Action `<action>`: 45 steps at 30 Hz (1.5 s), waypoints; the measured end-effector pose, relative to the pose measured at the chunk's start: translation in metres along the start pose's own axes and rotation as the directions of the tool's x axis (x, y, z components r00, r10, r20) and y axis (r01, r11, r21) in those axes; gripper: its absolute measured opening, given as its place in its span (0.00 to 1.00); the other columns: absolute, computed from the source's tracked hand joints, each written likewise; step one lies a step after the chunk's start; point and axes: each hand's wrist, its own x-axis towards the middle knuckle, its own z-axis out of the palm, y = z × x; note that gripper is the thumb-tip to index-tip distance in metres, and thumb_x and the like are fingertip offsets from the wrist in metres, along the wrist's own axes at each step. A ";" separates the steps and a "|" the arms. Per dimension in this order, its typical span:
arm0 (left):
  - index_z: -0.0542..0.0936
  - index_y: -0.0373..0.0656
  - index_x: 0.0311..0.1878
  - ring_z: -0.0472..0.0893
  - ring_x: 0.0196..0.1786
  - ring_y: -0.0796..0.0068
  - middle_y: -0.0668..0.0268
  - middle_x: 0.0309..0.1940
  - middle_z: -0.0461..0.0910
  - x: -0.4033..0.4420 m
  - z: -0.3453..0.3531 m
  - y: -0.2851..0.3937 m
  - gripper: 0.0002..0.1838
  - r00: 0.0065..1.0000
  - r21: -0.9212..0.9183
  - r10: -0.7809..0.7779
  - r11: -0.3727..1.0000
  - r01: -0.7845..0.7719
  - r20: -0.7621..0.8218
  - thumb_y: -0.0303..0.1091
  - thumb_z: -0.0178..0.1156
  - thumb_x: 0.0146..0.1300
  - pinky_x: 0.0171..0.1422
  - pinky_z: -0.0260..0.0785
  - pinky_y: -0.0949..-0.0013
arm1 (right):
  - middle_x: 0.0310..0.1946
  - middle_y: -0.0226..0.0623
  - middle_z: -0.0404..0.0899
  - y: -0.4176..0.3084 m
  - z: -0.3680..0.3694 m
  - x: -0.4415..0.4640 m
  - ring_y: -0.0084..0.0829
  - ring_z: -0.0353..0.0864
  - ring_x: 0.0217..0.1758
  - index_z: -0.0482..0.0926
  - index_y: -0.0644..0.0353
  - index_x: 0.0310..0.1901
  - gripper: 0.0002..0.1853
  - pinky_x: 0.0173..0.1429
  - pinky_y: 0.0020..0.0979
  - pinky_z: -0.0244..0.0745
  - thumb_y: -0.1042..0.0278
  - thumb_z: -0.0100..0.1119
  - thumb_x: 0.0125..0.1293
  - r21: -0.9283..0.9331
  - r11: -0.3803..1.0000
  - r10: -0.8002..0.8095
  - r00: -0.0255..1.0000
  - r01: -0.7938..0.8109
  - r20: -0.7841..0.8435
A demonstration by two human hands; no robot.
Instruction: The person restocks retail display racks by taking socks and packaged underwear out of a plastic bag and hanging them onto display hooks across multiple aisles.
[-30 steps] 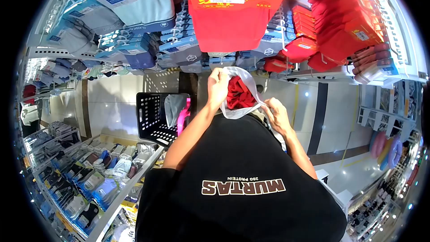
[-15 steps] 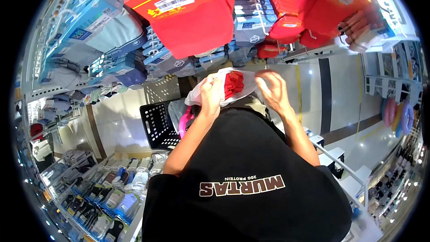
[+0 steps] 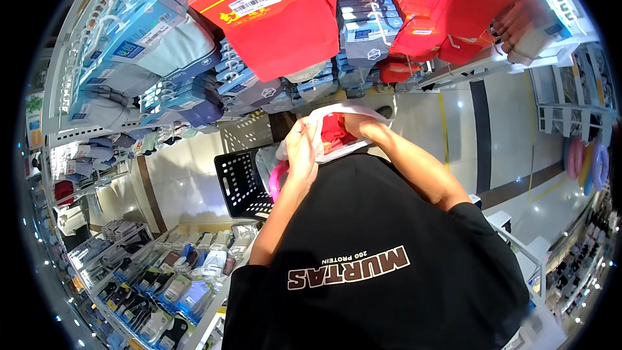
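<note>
A white plastic bag (image 3: 334,150) is held open close in front of my black shirt, and bunched red cloth (image 3: 332,131) shows in its mouth. My left hand (image 3: 302,142) is closed on the bag's left rim. Reaching in over the right side of the bag, my right hand (image 3: 360,127) is at the red cloth. Its fingers are hidden inside the bag, so their grip does not show.
Red packs (image 3: 278,32) and blue-carded packs (image 3: 155,52) hang on rack hooks ahead. A black basket (image 3: 240,185) with a pink strap (image 3: 276,180) is left of the bag. Bins of packaged socks (image 3: 175,285) stand at lower left; pale swim rings (image 3: 599,162) are far right.
My right hand has let go of the bag's right rim and moved left into its mouth. My left hand has kept its hold while the bag opening tilted and narrowed.
</note>
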 end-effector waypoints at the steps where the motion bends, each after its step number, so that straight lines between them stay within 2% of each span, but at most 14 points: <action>1: 0.79 0.44 0.45 0.68 0.23 0.89 0.76 0.27 0.76 -0.002 -0.002 -0.004 0.06 1.000 0.015 0.015 1.000 -0.015 -0.016 0.35 0.57 0.74 0.25 0.58 0.81 | 0.44 0.53 0.84 -0.002 -0.006 -0.007 0.50 0.83 0.46 0.81 0.63 0.48 0.14 0.49 0.43 0.75 0.68 0.48 0.69 -0.026 1.000 -0.013 0.995 0.015 0.098; 4: 0.79 0.42 0.44 0.72 0.25 0.88 0.75 0.29 0.78 0.002 0.009 -0.018 0.06 0.992 0.070 0.111 0.992 -0.107 -0.055 0.34 0.58 0.73 0.28 0.62 0.81 | 0.47 0.50 0.83 0.017 0.019 -0.002 0.47 0.83 0.45 0.79 0.63 0.51 0.16 0.49 0.42 0.76 0.69 0.43 0.71 0.274 0.958 0.075 0.996 -0.087 0.054; 7: 0.79 0.41 0.44 0.76 0.30 0.84 0.71 0.33 0.80 0.004 -0.006 -0.009 0.07 0.997 0.069 -0.054 0.996 0.050 0.056 0.34 0.58 0.73 0.34 0.70 0.79 | 0.47 0.52 0.83 0.018 0.019 -0.008 0.47 0.83 0.44 0.78 0.64 0.53 0.17 0.49 0.42 0.76 0.69 0.40 0.73 0.350 0.935 0.044 0.998 -0.053 0.035; 9: 0.79 0.40 0.45 0.78 0.32 0.82 0.69 0.34 0.81 0.012 -0.003 -0.010 0.08 0.998 0.083 0.050 0.995 -0.046 -0.042 0.35 0.58 0.73 0.38 0.72 0.77 | 0.41 0.57 0.81 0.011 0.003 -0.038 0.49 0.82 0.42 0.77 0.67 0.50 0.13 0.50 0.43 0.76 0.72 0.48 0.69 0.283 0.883 -0.321 0.922 0.374 -0.218; 11: 0.79 0.39 0.46 0.80 0.33 0.80 0.68 0.34 0.81 0.020 -0.006 -0.011 0.09 0.991 0.105 0.068 0.993 -0.056 -0.117 0.36 0.58 0.73 0.40 0.74 0.76 | 0.42 0.51 0.82 0.001 -0.012 -0.056 0.52 0.82 0.43 0.77 0.64 0.53 0.16 0.48 0.43 0.76 0.75 0.58 0.62 0.037 0.901 -0.395 0.851 0.433 -0.345; 13: 0.78 0.38 0.46 0.80 0.33 0.80 0.67 0.34 0.81 0.027 -0.015 -0.006 0.11 0.986 0.127 0.000 0.992 0.022 -0.165 0.37 0.59 0.73 0.41 0.75 0.75 | 0.40 0.51 0.82 -0.031 -0.056 -0.092 0.47 0.83 0.42 0.77 0.64 0.49 0.13 0.49 0.40 0.76 0.70 0.62 0.65 0.129 0.926 -0.302 0.902 0.354 -0.308; 14: 0.78 0.40 0.43 0.62 0.15 0.89 0.75 0.22 0.73 0.027 -0.009 -0.007 0.13 0.985 0.110 0.057 0.993 -0.039 -0.164 0.41 0.60 0.72 0.16 0.48 0.79 | 0.41 0.52 0.81 -0.043 -0.078 -0.108 0.48 0.83 0.44 0.78 0.64 0.48 0.13 0.50 0.41 0.77 0.68 0.62 0.66 0.199 0.929 -0.250 0.926 0.312 -0.283; 15: 0.78 0.40 0.43 0.62 0.15 0.89 0.75 0.23 0.74 0.027 -0.005 -0.005 0.12 0.986 0.105 0.028 0.994 -0.011 -0.166 0.41 0.60 0.72 0.16 0.48 0.79 | 0.42 0.54 0.81 -0.045 -0.091 -0.116 0.49 0.83 0.45 0.78 0.64 0.47 0.13 0.50 0.41 0.77 0.66 0.62 0.66 0.267 0.926 -0.198 0.946 0.266 -0.257; 17: 0.78 0.41 0.43 0.62 0.16 0.89 0.75 0.23 0.74 0.024 -0.001 -0.001 0.11 0.987 0.100 -0.026 0.994 0.043 -0.159 0.40 0.59 0.73 0.16 0.48 0.79 | 0.39 0.33 0.82 -0.029 -0.106 -0.125 0.21 0.79 0.43 0.79 0.63 0.49 0.14 0.50 0.26 0.75 0.67 0.67 0.66 0.560 0.743 -0.188 0.917 0.367 -0.351; 19: 0.79 0.42 0.44 0.63 0.17 0.90 0.75 0.24 0.74 0.025 0.001 -0.008 0.08 0.989 0.189 -0.044 0.979 0.071 -0.144 0.36 0.57 0.73 0.17 0.50 0.79 | 0.41 0.30 0.82 -0.026 -0.140 -0.141 0.20 0.78 0.44 0.80 0.64 0.49 0.13 0.50 0.26 0.75 0.68 0.67 0.66 0.693 0.651 -0.022 0.920 0.310 -0.390; 24: 0.79 0.38 0.46 0.67 0.23 0.88 0.74 0.28 0.75 0.026 0.007 -0.030 0.08 0.997 0.264 0.072 0.963 -0.058 -0.041 0.32 0.54 0.74 0.23 0.58 0.77 | 0.45 0.34 0.83 -0.024 -0.194 -0.130 0.23 0.82 0.47 0.78 0.63 0.50 0.15 0.55 0.27 0.77 0.59 0.60 0.73 0.762 0.142 0.223 0.730 0.632 -0.646; 29: 0.76 0.44 0.36 0.60 0.17 0.90 0.78 0.20 0.67 0.022 0.011 -0.021 0.11 0.999 0.265 -0.038 0.964 0.035 0.008 0.37 0.54 0.75 0.19 0.48 0.80 | 0.37 0.29 0.80 -0.051 -0.237 -0.093 0.16 0.76 0.37 0.76 0.62 0.47 0.12 0.42 0.22 0.74 0.60 0.54 0.77 0.464 0.379 0.128 0.451 0.800 -0.883; 35: 0.79 0.43 0.37 0.61 0.17 0.89 0.77 0.19 0.68 0.010 0.014 -0.014 0.12 0.996 0.328 -0.025 0.943 0.050 -0.080 0.39 0.56 0.74 0.19 0.49 0.78 | 0.38 0.32 0.80 -0.107 -0.283 -0.049 0.20 0.76 0.40 0.76 0.64 0.47 0.12 0.47 0.25 0.72 0.61 0.53 0.77 0.292 0.289 0.205 0.239 0.912 -0.949; 45: 0.79 0.41 0.41 0.64 0.17 0.87 0.75 0.20 0.71 0.003 -0.001 -0.027 0.10 0.995 0.304 0.035 0.953 -0.005 -0.096 0.38 0.57 0.73 0.20 0.53 0.78 | 0.47 0.36 0.79 -0.134 -0.358 0.033 0.24 0.74 0.53 0.75 0.63 0.56 0.17 0.56 0.28 0.70 0.58 0.54 0.76 0.365 0.531 0.077 0.386 0.765 -0.919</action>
